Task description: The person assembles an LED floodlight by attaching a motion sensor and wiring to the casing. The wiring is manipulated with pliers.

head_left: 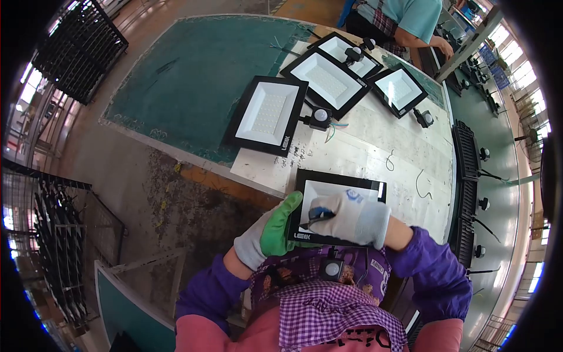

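A black-framed LED floodlight with LEIK lettering lies face up at the near edge of the white work board, close to my body. My left hand, in a green and grey-white glove, grips its left edge. My right hand, in a white glove, is closed over the light's face. A small dark and blue item shows at its fingers; I cannot make out its kind. Below the frame hangs the light's motion sensor, in front of my apron.
Another LEIK floodlight and several more, with sensors, lie farther back on the white board. Loose wires rest there. Black light housings line a conveyor at right. A co-worker is at the far side.
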Motion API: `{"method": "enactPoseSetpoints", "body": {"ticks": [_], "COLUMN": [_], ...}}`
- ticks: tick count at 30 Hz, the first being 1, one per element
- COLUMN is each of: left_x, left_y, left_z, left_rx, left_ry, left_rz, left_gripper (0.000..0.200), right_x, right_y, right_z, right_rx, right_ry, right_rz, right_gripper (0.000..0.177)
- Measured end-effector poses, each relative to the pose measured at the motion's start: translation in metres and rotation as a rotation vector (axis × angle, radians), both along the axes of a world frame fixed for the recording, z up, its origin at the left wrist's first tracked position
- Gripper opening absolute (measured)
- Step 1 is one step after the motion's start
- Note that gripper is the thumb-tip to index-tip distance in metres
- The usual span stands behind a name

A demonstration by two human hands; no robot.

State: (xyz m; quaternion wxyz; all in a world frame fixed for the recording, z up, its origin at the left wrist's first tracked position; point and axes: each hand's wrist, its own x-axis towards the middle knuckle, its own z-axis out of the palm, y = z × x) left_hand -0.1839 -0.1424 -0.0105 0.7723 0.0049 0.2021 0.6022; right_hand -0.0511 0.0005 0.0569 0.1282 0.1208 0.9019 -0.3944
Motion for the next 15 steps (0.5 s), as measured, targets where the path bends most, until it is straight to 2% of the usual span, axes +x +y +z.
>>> {"method": "enactPoseSetpoints", "body": {"ticks": [3, 6, 8, 11, 14, 15], "left_x": [0.0, -0.003, -0.005, -0.004, -0.002, -0.002], "left_y": [0.0, -0.002, -0.003, -0.007, -0.006, -0.006], "left_z": [0.004, 0.008, 0.008, 0.003, -0.008, -0.011], "left_rx": [0.005, 0.029, 0.068, 0.258, 0.266, 0.212], "left_ry": [0.042, 0.064, 0.095, 0.761, 0.792, 0.692], "left_rz": [-0.002, -0.039, -0.07, -0.079, -0.049, -0.055], "left_gripper": [0.049, 0.05, 0.052, 0.048, 0.044, 0.043], "right_x": [0.008, 0.021, 0.025, 0.023, 0.018, 0.017], "right_y": [-0.019, -0.027, -0.025, -0.027, -0.025, -0.024], "right_z": [0.009, 0.02, 0.017, 0.015, 0.016, 0.013], "right_rx": [0.374, 0.552, 0.569, 0.556, 0.506, 0.5], "right_ry": [0.11, 0.112, 0.166, 0.169, 0.136, 0.159], "right_rz": [0.202, 0.314, 0.381, 0.429, 0.448, 0.451], "right_gripper": [0.023, 0.025, 0.03, 0.031, 0.032, 0.032]}}
